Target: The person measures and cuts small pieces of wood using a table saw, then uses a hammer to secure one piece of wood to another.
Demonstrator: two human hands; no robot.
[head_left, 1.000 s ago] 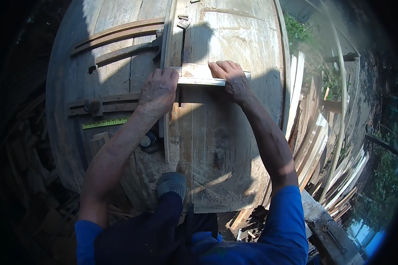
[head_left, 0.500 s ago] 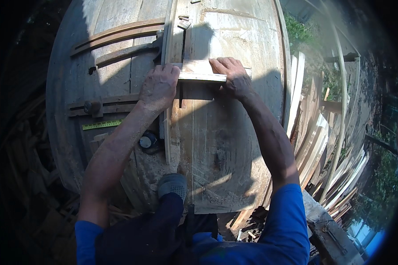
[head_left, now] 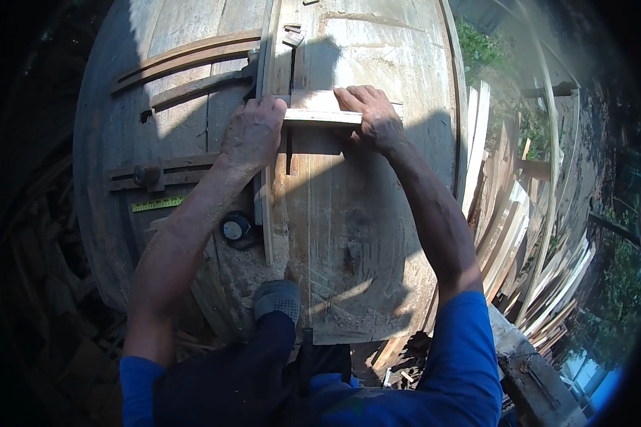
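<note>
Grasping a pale wooden board (head_left: 322, 116) at both ends, with the left hand (head_left: 254, 132) closed over its 9 o'clock end and the right hand (head_left: 374, 119) over its 3 o'clock end. Lying directly between the two grips, long axis running from 9 to 3 o'clock, square across a dark slot (head_left: 289, 164) cut along the 12-to-6 line of the counter (head_left: 377, 213). Equally near to both hands, being touched by each; just beside the slot on the left, well toward 3 o'clock of it on the right. Impossible to tell whether flat on the counter or slightly raised.

Straight and smooth along the bright near edge. Set on weathered grey planks, rough-grained and dusted with sawdust (head_left: 283, 260). Bounded toward 9 o'clock by a long straight wooden strip (head_left: 267, 220), parallel to the slot. Strewn farther out: at 10 o'clock, with a dark-headed hammer (head_left: 206, 87) on a wooden handle; at 8 o'clock, with a chunky knob (head_left: 147, 175) and a thin yellow tape (head_left: 157, 203); at 7 o'clock, with a round-faced dark case (head_left: 235, 227).
</note>
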